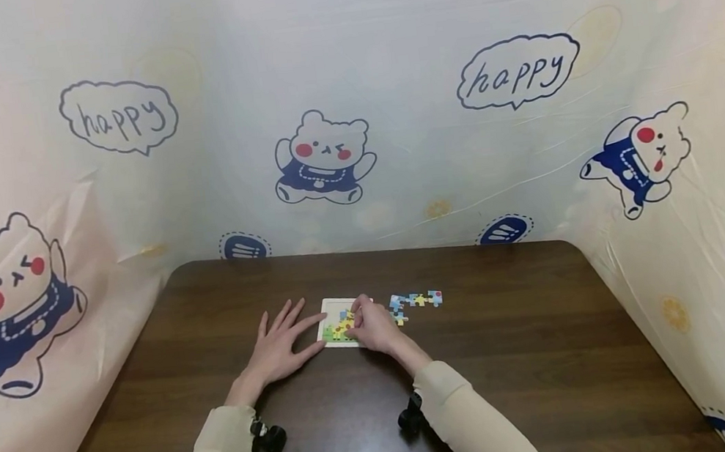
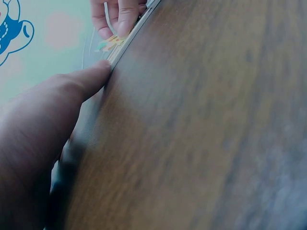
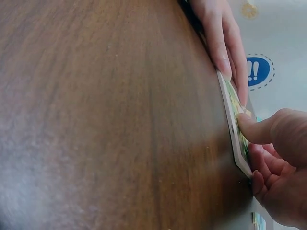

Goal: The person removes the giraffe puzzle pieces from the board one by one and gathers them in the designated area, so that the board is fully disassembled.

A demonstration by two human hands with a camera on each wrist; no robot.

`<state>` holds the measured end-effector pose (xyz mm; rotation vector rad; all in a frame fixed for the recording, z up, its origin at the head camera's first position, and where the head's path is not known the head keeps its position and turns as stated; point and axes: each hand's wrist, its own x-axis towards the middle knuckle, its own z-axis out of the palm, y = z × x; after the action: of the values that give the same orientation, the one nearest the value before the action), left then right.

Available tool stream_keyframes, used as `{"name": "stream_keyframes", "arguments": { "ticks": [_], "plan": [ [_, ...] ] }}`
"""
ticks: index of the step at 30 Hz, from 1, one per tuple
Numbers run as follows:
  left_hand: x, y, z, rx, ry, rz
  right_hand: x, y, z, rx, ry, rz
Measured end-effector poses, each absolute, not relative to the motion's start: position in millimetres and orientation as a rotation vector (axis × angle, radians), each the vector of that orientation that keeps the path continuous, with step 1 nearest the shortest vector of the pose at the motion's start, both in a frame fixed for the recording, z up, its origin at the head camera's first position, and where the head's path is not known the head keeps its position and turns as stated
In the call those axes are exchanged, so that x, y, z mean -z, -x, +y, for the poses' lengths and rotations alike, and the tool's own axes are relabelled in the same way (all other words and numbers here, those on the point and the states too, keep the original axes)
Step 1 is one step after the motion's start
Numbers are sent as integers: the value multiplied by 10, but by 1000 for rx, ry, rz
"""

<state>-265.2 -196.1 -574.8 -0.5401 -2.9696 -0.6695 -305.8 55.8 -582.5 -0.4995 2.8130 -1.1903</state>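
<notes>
A small white-framed puzzle board [image 1: 326,305] lies on the table, its left part filled with green, yellow and blue pieces. My left hand [image 1: 282,343] is spread flat beside it, thumb and forefinger touching the frame's left side. Over the board's right half, my right hand [image 1: 376,325] pinches a yellowish puzzle piece [image 2: 113,43] between thumb and fingers, close above the surface. In the right wrist view, the right thumb [image 3: 256,129] comes down onto the board while the other fingers curl by its edge. The right hand hides much of the board's right side.
Several loose puzzle pieces [image 1: 418,300] lie right of the board, some partly behind the right hand. The brown wooden table [image 1: 548,354] stretches out around both arms. A printed curtain [image 1: 422,161] hangs behind the table's far edge and along both sides.
</notes>
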Motion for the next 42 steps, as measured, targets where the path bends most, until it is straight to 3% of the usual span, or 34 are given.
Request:
{"name": "stream_keyframes", "arguments": {
  "ticks": [5,21,29,42],
  "plan": [
    [5750,2648,-1962,671,538,-2971,5978,3113,564,1191,503,2823],
    [5698,2625,-1943,661,552,-2984,5709,2853,616,1452,646,2708],
    [5584,2557,-1755,686,594,-3059,5790,2886,604,1413,701,2758],
    [5597,2572,-1717,672,602,-3037,5564,2773,594,1395,503,2703]
  ]
}}
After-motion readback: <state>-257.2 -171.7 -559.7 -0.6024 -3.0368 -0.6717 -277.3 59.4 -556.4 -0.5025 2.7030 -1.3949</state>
